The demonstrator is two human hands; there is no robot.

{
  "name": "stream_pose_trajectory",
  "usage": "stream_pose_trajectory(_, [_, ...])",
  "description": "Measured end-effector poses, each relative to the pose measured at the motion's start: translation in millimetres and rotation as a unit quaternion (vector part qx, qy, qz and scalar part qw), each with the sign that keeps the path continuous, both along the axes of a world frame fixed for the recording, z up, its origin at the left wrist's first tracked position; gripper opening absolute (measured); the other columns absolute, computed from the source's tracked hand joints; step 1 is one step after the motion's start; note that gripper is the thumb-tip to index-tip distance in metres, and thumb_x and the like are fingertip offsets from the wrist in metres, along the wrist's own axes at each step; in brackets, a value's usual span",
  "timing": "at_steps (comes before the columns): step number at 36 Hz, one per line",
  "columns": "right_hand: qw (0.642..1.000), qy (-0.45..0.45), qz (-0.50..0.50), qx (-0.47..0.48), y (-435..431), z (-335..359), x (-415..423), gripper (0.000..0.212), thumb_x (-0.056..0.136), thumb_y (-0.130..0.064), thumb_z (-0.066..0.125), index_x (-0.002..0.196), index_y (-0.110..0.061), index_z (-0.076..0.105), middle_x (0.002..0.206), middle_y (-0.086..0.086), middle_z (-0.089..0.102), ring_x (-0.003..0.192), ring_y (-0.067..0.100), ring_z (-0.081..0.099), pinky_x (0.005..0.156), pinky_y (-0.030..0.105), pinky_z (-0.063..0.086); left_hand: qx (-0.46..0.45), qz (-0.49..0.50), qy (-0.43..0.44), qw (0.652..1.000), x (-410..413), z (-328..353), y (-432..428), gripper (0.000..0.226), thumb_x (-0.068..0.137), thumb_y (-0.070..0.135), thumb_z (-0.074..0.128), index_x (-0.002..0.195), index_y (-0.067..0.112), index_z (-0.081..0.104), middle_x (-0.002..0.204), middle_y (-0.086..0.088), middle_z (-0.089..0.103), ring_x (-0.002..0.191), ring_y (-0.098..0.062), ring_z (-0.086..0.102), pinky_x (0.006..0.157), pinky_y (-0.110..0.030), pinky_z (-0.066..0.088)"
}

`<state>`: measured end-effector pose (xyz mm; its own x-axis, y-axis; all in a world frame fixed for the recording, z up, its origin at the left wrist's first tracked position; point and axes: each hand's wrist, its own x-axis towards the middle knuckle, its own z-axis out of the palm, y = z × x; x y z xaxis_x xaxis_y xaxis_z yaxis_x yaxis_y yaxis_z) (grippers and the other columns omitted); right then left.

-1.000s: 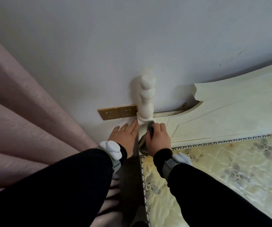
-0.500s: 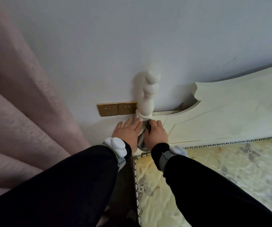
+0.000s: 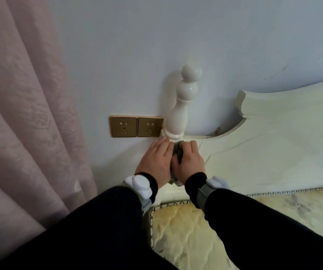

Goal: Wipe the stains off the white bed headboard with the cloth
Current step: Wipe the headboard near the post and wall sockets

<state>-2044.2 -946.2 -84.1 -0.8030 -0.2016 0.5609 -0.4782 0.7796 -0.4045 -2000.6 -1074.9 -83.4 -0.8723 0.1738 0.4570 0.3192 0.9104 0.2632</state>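
The white headboard (image 3: 273,145) runs along the wall, with a turned corner post (image 3: 182,106) at its left end. My right hand (image 3: 190,162) presses a dark grey cloth (image 3: 177,152) against the post's lower part, just under the ringed base. Most of the cloth is hidden by the hand; a strip shows between my two hands and a bit below the wrist. My left hand (image 3: 154,162) lies flat with fingers together on the post's left side, touching the right hand.
Two gold wall sockets (image 3: 136,126) sit on the wall just left of the post. A pink curtain (image 3: 26,114) hangs at the left. The patterned yellow mattress (image 3: 205,230) lies below the headboard. Both wrists carry white devices.
The view has moved closer and shifted. Both hands stay at the post's base, now pressed closer together, with the cloth still under my right hand.
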Motion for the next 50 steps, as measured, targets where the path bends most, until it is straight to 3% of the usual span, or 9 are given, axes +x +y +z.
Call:
stream_pose_trajectory(8, [0.980, 0.180, 0.013, -0.088, -5, -64, -21, 0.029, 0.083, -0.017, 0.073, 0.107, -0.008, 0.059, 0.104, 0.007, 0.050, 0.074, 0.025, 0.054, 0.058, 0.029, 0.045, 0.054, -0.008, 0.193, 0.980, -27, -57, -2, 0.050, 0.093, 0.014, 0.043, 0.136, -0.009, 0.054, 0.140, -0.025, 0.053, 0.136, -0.039, 0.045, 0.115, -0.053, 0.036])
stream_pose_trajectory(14, [0.988, 0.139, 0.069, -0.012, 14, -91, -21, 0.026, 0.087, -0.023, 0.064, 0.107, -0.009, 0.058, 0.100, 0.008, 0.048, 0.074, 0.029, 0.052, 0.052, 0.039, 0.049, 0.077, 0.029, 0.099, 0.992, -3, -44, 6, 0.077, 0.075, 0.022, 0.036, 0.146, -0.007, 0.042, 0.153, -0.020, 0.037, 0.138, -0.038, 0.036, 0.115, -0.048, 0.037])
stream_pose_trajectory(19, [0.982, 0.140, 0.056, -0.117, 2, -60, -18, 0.022, 0.088, -0.015, 0.061, 0.109, -0.010, 0.056, 0.104, 0.008, 0.048, 0.079, 0.028, 0.052, 0.062, 0.034, 0.047, -0.058, 0.052, 0.064, 0.995, 5, -21, 1, 0.085, 0.068, 0.017, 0.041, 0.150, -0.004, 0.035, 0.154, -0.017, 0.036, 0.146, -0.033, 0.029, 0.125, -0.046, 0.008])
stream_pose_trajectory(23, [0.985, 0.117, 0.076, -0.103, 2, -78, -11, 0.020, 0.089, -0.017, 0.058, 0.108, -0.010, 0.056, 0.103, 0.008, 0.048, 0.076, 0.029, 0.053, 0.059, 0.033, 0.046, -0.070, 0.083, 0.048, 0.993, 8, -24, 8, 0.088, 0.072, 0.031, 0.022, 0.153, -0.002, 0.030, 0.159, -0.015, 0.028, 0.150, -0.031, 0.023, 0.126, -0.045, 0.005])
stream_pose_trajectory(29, [0.977, 0.138, 0.040, -0.159, 29, -69, -26, 0.022, 0.088, -0.011, 0.064, 0.109, -0.007, 0.059, 0.103, 0.009, 0.054, 0.081, 0.027, 0.056, 0.066, 0.033, 0.048, -0.099, 0.111, 0.048, 0.988, 11, -33, 12, 0.092, 0.073, 0.020, 0.050, 0.158, 0.000, 0.018, 0.165, -0.013, 0.014, 0.154, -0.028, 0.011, 0.125, -0.039, -0.004])
stream_pose_trajectory(37, [0.986, 0.136, 0.090, -0.042, 39, -76, -38, 0.015, 0.089, -0.012, 0.063, 0.103, -0.006, 0.065, 0.098, 0.010, 0.053, 0.072, 0.032, 0.055, 0.058, 0.037, 0.049, -0.128, 0.145, 0.017, 0.981, 11, -40, 20, 0.094, 0.079, 0.020, 0.053, 0.160, 0.005, 0.008, 0.168, -0.007, -0.007, 0.155, -0.023, 0.000, 0.126, -0.041, 0.003])
stream_pose_trajectory(42, [0.985, 0.129, 0.028, -0.111, 46, -62, -41, 0.018, 0.088, -0.012, 0.063, 0.105, -0.005, 0.066, 0.100, 0.010, 0.055, 0.073, 0.030, 0.056, 0.059, 0.033, 0.048, -0.129, 0.176, -0.033, 0.975, 11, -50, 28, 0.100, 0.083, 0.021, 0.052, 0.160, 0.017, -0.011, 0.160, 0.002, -0.039, 0.154, -0.019, -0.018, 0.125, -0.044, -0.003])
stream_pose_trajectory(47, [0.991, 0.105, 0.081, -0.003, 59, -81, -42, 0.013, 0.090, -0.012, 0.060, 0.100, -0.005, 0.065, 0.097, 0.010, 0.053, 0.070, 0.032, 0.055, 0.056, 0.036, 0.049, -0.189, 0.143, -0.024, 0.971, 16, -63, 40, 0.099, 0.083, 0.018, 0.048, 0.159, 0.019, -0.016, 0.158, 0.002, -0.042, 0.150, -0.020, -0.030, 0.124, -0.049, -0.008])
stream_pose_trajectory(50, [0.993, 0.099, 0.044, -0.053, 74, -82, -43, 0.014, 0.089, -0.012, 0.062, 0.102, -0.007, 0.066, 0.098, 0.007, 0.056, 0.074, 0.030, 0.057, 0.058, 0.032, 0.047, -0.226, 0.128, -0.029, 0.965, 14, -67, 45, 0.096, 0.085, 0.020, 0.045, 0.159, 0.018, -0.016, 0.160, 0.001, -0.039, 0.150, -0.021, -0.031, 0.124, -0.050, -0.007])
